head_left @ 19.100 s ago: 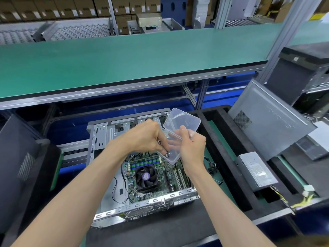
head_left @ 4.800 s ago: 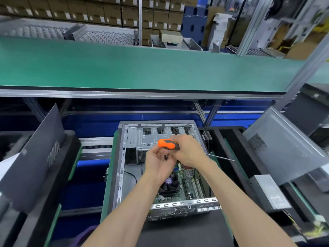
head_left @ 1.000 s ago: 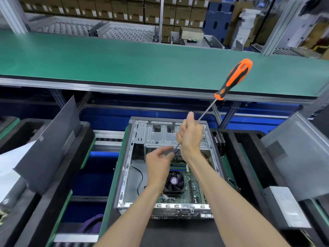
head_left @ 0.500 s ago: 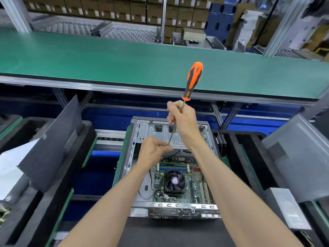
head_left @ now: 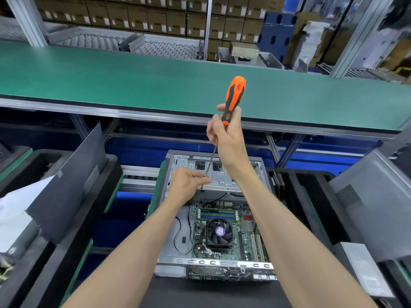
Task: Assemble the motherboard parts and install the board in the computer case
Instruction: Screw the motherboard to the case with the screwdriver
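An open grey computer case (head_left: 178, 221) lies flat in front of me, with the green motherboard (head_left: 246, 236) and its black CPU fan (head_left: 219, 232) inside. My right hand (head_left: 229, 138) grips the lower end of an orange-and-black screwdriver (head_left: 233, 94), held nearly upright above the case's far end. Its thin shaft runs down to my left hand (head_left: 189, 185), whose thumb and fingers pinch around the tip. Whether a screw sits on the tip is hidden by the fingers.
A long green conveyor bench (head_left: 133, 78) crosses behind the case. A dark side panel (head_left: 71, 183) leans in a black tray on the left. On the right lean a grey case panel (head_left: 375, 205) and a silver power supply (head_left: 364, 267). Cardboard boxes fill the background shelves.
The screwdriver swung from a rightward tilt to nearly upright, and my right hand slid up the shaft to the handle's base. My left hand keeps pinching at the tip.
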Available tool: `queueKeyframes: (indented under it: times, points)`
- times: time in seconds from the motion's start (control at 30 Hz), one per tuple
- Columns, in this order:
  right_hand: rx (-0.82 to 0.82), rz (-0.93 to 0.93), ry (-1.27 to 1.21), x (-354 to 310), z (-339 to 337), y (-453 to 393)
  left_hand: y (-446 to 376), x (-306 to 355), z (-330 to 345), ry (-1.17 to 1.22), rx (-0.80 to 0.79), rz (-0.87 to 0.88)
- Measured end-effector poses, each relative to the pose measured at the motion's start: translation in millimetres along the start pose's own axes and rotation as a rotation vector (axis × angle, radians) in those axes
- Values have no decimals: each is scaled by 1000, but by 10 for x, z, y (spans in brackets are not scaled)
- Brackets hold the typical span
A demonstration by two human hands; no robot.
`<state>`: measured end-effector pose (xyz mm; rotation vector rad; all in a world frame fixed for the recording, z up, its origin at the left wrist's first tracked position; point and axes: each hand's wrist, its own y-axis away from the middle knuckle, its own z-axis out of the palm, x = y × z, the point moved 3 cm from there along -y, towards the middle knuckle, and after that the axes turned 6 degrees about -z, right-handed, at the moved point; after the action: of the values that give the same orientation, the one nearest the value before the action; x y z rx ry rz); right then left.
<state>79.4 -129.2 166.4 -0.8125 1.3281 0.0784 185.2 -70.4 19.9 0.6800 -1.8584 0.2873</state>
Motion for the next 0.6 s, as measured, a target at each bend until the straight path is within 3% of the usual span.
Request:
queueKeyframes:
  times: [0.6]
  points:
    - [-20,32,20,152,33,-124,-263,-2,-4,-110,36,21]
